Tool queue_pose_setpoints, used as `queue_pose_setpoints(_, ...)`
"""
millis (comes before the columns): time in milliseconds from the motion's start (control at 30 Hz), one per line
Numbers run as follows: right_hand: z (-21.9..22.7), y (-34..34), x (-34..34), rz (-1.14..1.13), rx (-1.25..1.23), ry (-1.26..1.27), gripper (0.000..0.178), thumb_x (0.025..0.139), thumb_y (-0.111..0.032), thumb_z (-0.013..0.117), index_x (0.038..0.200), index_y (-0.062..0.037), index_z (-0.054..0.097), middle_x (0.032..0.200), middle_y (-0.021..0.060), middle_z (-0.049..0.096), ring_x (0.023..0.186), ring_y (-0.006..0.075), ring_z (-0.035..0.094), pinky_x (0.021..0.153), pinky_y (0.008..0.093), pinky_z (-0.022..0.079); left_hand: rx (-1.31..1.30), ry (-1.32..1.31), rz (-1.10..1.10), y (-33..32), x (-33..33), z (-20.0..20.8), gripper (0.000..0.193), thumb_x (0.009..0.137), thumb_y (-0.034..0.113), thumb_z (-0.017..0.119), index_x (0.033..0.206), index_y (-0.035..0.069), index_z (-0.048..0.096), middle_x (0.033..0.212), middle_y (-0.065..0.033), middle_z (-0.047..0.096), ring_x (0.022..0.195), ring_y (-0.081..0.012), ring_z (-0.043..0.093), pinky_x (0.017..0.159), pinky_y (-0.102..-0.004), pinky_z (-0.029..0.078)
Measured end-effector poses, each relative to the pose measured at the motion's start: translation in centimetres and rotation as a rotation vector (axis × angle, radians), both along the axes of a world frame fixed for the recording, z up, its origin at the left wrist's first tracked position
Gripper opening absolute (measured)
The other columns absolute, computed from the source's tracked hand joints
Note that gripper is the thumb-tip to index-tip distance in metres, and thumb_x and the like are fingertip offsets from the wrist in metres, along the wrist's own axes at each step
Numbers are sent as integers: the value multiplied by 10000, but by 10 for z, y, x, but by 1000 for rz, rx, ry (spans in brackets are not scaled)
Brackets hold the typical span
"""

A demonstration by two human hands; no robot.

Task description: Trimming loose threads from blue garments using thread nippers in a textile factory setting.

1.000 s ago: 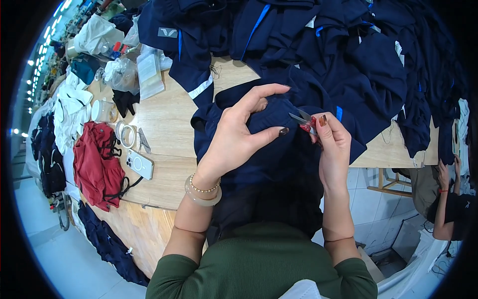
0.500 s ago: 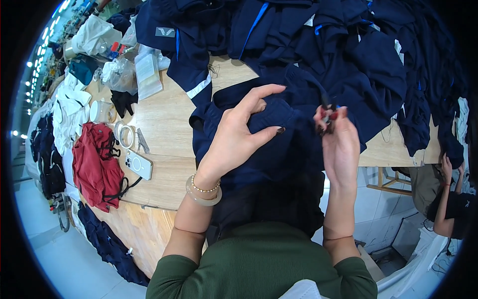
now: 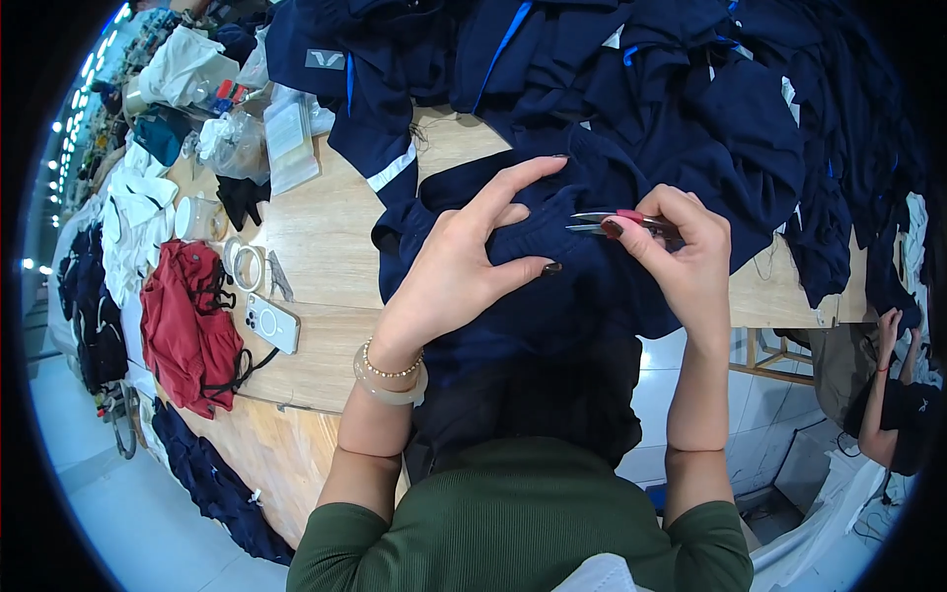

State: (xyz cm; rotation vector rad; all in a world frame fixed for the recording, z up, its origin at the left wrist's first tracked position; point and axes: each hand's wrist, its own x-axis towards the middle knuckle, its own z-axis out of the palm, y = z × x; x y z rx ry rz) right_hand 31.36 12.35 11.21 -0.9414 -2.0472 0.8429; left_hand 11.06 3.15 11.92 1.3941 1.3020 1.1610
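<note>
A navy garment [image 3: 533, 296] with a gathered, elastic-looking band lies at the table's front edge and hangs down before me. My left hand [image 3: 464, 261] rests on that band, thumb and index finger stretched wide apart; its other fingers are partly hidden. In my right hand [image 3: 686, 242] is a pair of thread snips [image 3: 592, 223], red near the grip. Their metal blades point left over the cloth, toward the gap between my left thumb and index finger. Whether the blade tips touch the fabric I cannot tell.
Navy garments with blue trim [image 3: 681, 128] are heaped at the back and right. On the left lie a red garment [image 3: 187, 326], a phone [image 3: 272, 324], rolls of tape [image 3: 247, 266], and plastic bags [image 3: 235, 143]. A co-worker's hands [image 3: 890, 340] hold navy cloth at the far right.
The snips, blurred and pointing up before, now point left with blades in plain view. My right hand has turned over, its thumb now toward the garment. My left hand has barely shifted.
</note>
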Motion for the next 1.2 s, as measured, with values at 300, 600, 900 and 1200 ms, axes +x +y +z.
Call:
queue_pose_setpoints(300, 4, 5, -4, 64, 152, -139, 335, 723, -251, 789, 635, -46, 540, 529, 22, 416, 502, 158, 364, 559, 303, 281, -9, 51, -4, 0, 3, 1, 793, 672, -192, 655, 1398, 37, 432, 1305, -53, 526, 908, -81, 570, 864, -239, 482)
queue_pose_setpoints(600, 2, 6, -3, 78, 185, -140, 334, 725, -264, 789, 641, -48, 548, 527, 20, 423, 496, 152, 365, 564, 302, 276, -25, 59, -21, 0, 2, 1, 800, 669, -190, 656, 1400, 44, 432, 1262, -49, 545, 901, -80, 568, 860, -234, 478)
queue_pose_setpoints(900, 6, 5, -2, 109, 194, -175, 326, 735, -274, 782, 646, -55, 558, 524, 21, 425, 500, 151, 369, 573, 305, 276, -25, 80, -17, -1, 2, 1, 764, 673, -161, 678, 1376, 48, 461, 1367, -55, 520, 916, -95, 569, 921, -272, 475)
queue_pose_setpoints(1200, 5, 9, -1, 171, 186, -200, 344, 737, -315, 784, 651, -60, 570, 518, 15, 419, 494, 158, 350, 570, 309, 267, -17, 150, -16, -1, 0, -1, 755, 733, -16, 730, 1397, 196, 440, 1287, -104, 588, 1076, -376, 625, 946, -401, 497)
